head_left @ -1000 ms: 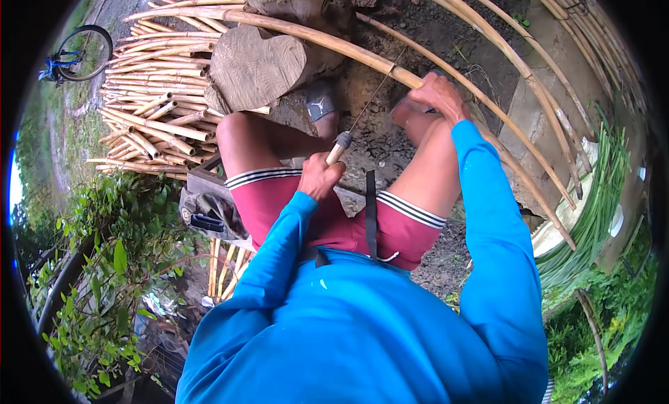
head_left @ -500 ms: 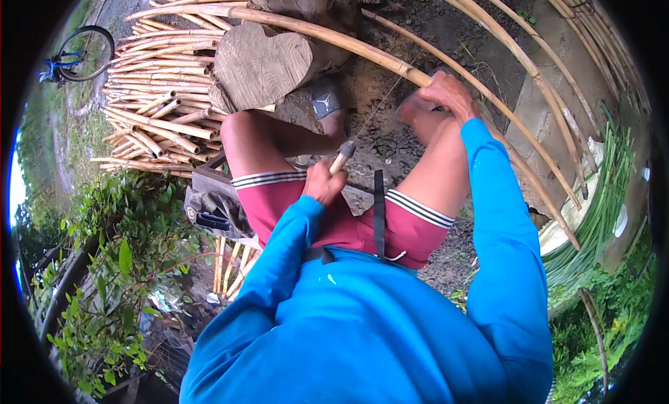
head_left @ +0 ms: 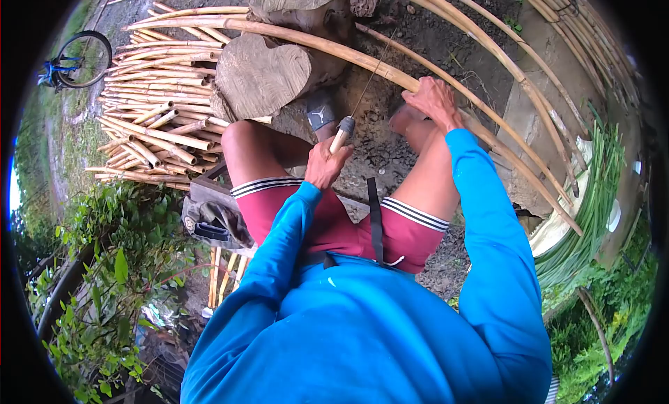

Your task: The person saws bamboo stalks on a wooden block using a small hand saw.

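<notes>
My left hand (head_left: pixel 325 164) is wrapped round the pale handle of a long-bladed knife (head_left: pixel 345 127), with a dark band where the blade begins. The thin blade, seen nearly edge-on, points up and away and crosses the bamboo pole (head_left: pixel 334 50) in this view. Fingers of my right hand (head_left: pixel 433 101) are closed over that pole, above my knee. From there the pole runs left past the top of a wooden stump (head_left: pixel 261 80) and right toward the ground beside me.
Cut bamboo poles (head_left: pixel 160 83) lie stacked at the left. More long bamboo poles (head_left: pixel 502 66) stretch along the right, near a bundle of green strips (head_left: pixel 585 202). A bag (head_left: pixel 216 219) sits by my left thigh. A bicycle wheel (head_left: pixel 85 59) shows at far left.
The knife has risen slightly, and its blade now overlaps the pole and reaches past it. My right hand has shifted a little left along with the view, still on the pole.
</notes>
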A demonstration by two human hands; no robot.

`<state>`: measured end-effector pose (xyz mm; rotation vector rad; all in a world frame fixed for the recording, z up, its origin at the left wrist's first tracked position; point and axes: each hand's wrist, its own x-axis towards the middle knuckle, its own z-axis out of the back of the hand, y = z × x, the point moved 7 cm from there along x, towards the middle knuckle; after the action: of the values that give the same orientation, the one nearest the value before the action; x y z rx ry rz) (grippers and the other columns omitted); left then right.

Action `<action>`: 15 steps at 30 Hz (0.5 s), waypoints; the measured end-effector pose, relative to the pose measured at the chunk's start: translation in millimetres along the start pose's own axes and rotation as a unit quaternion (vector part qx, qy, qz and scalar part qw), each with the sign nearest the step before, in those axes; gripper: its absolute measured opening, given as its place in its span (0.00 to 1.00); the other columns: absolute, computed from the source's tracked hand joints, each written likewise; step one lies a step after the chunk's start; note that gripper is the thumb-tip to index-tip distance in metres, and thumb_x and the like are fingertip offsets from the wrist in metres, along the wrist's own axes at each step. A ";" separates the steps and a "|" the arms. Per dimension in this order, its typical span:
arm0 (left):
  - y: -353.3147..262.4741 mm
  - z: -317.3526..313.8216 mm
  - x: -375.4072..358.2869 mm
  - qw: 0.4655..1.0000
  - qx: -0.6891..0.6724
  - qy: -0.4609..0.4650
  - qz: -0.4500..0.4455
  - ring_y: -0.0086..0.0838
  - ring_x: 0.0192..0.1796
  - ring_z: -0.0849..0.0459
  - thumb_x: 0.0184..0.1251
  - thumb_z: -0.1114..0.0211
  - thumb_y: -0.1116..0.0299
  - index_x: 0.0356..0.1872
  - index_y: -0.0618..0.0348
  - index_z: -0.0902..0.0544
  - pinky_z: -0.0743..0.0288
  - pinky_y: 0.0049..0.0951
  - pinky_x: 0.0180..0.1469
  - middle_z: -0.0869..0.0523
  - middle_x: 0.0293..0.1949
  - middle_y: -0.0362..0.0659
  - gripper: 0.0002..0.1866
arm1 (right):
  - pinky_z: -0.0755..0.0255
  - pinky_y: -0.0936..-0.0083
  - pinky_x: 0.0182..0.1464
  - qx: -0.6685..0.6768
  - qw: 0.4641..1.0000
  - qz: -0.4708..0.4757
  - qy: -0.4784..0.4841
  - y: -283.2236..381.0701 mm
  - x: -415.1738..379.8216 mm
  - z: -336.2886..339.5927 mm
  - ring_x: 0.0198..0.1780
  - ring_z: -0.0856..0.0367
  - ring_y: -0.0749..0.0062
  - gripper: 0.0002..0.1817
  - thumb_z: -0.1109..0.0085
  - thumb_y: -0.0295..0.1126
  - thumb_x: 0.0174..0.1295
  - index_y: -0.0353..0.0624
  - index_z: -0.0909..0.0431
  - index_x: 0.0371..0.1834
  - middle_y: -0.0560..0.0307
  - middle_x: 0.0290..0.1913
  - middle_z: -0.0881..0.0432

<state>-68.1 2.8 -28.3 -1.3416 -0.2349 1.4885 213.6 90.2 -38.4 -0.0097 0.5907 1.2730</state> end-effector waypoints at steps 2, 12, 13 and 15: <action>-0.1 -0.3 3.9 1.000 -0.014 -0.003 -0.004 0.36 0.24 0.21 0.59 0.36 0.52 0.35 0.63 0.20 0.29 0.40 0.32 0.22 0.20 0.49 0.20 | 0.20 0.55 0.49 -0.008 1.000 -0.002 -0.014 0.2 -0.3 -0.5 0.44 0.15 0.38 0.22 0.36 0.44 0.49 0.33 0.14 0.35 0.31 0.40 0.16; 0.9 -17.6 9.7 0.999 -0.038 0.017 -0.007 0.35 0.27 0.24 0.60 0.36 0.53 0.37 0.65 0.20 0.30 0.38 0.34 0.22 0.23 0.49 0.21 | 0.20 0.55 0.46 -0.035 0.991 0.104 -0.073 6.8 -4.1 5.4 0.42 0.15 0.40 0.20 0.32 0.43 0.48 0.32 0.15 0.31 0.33 0.36 0.15; 4.4 -19.9 13.3 0.999 -0.039 0.016 -0.009 0.35 0.27 0.24 0.60 0.36 0.53 0.37 0.65 0.20 0.30 0.38 0.34 0.22 0.23 0.49 0.21 | 0.19 0.56 0.46 -0.030 0.996 0.077 -0.029 4.6 -1.9 2.8 0.41 0.15 0.41 0.21 0.31 0.44 0.48 0.32 0.15 0.31 0.34 0.37 0.15; 9.3 -24.3 21.5 0.998 -0.060 0.030 -0.004 0.35 0.27 0.25 0.60 0.36 0.53 0.37 0.65 0.20 0.30 0.39 0.34 0.23 0.23 0.49 0.21 | 0.19 0.58 0.43 -0.007 0.998 0.054 0.021 -3.1 13.0 -10.2 0.38 0.14 0.46 0.21 0.30 0.45 0.48 0.35 0.15 0.32 0.39 0.36 0.14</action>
<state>-49.3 4.1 -56.2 -1.4771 -0.2940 1.4436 214.4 97.5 -53.5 -0.0162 0.6265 1.3853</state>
